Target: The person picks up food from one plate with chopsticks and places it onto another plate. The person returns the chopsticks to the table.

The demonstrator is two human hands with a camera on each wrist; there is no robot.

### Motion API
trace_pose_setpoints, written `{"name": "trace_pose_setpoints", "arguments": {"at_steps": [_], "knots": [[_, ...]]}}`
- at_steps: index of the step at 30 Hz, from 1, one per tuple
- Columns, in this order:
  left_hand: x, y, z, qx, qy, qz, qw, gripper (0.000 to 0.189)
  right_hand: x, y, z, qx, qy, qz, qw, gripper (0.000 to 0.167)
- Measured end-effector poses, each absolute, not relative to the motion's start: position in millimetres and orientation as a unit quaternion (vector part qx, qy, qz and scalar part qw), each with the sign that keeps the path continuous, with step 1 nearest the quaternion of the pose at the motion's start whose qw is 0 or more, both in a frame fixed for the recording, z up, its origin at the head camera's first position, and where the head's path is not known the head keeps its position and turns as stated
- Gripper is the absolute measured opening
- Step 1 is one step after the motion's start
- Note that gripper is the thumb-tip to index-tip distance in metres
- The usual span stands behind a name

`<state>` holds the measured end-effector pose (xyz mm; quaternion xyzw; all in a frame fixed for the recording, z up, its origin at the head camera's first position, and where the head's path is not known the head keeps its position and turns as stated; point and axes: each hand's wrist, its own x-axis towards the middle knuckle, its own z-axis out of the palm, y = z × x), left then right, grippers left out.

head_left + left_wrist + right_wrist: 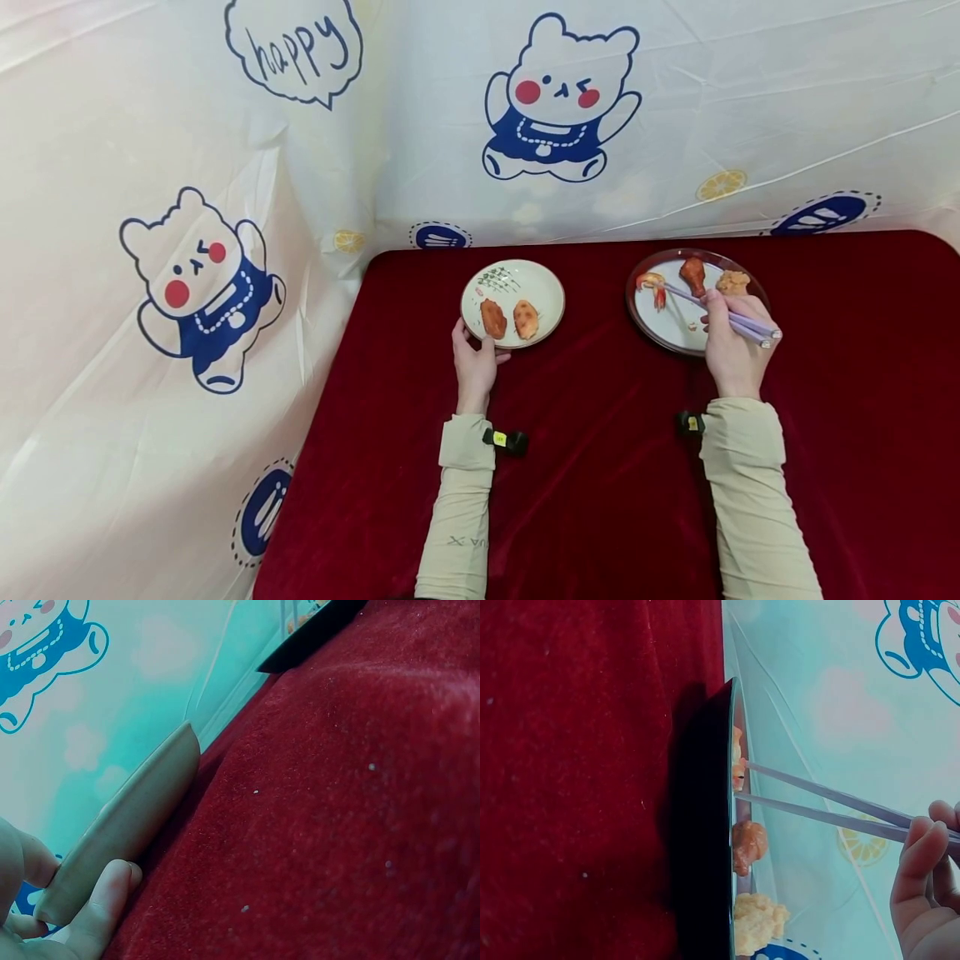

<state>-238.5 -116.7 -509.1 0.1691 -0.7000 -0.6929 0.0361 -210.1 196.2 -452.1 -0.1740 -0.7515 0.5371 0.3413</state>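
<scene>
- The right hand [738, 354] pinches a pair of light purple chopsticks [750, 325] between thumb and fingers, over the near-right rim of the dark-rimmed plate [667, 325].
- The shrimp [649, 279] is at the far-left part of that plate, at the chopstick tips; whether it is gripped clear of the plate or resting on it cannot be told.
- From the right hand, the shrimp lies to the left and slightly toward the tabletop's [600, 458] far edge; the right hand is much the nearer one, the left hand well apart.
- The chopsticks' long axis slants across the plate, tips toward its left side, butt ends past the hand toward the tabletop's right edge.
- The shrimp is curved, its upper part lying roughly along the far edge and a narrower part hanging toward the near edge; which end is the head is too small to tell.
- The drumstick [693, 273] sits at the plate's far side, with the fried chicken piece [732, 282] to its right.
- The left hand [476, 367] pinches the near-left rim of the pale dish [547, 287], toward the tabletop's far-left corner, thumb above and fingers beneath.
- Two chicken wing pieces [492, 318] lie side by side in this dish, just apart, their long axes running roughly near to far.
</scene>
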Motion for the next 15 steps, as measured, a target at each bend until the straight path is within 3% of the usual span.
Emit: {"name": "trace_pose_setpoints", "arguments": {"at_steps": [15], "knots": [[-238.2,-117.0,-507.6,0.17,-0.701,-0.692,0.031,0.067,-208.2,197.7,-450.0,-0.176,-0.758,0.533,0.333,0.044]]}}
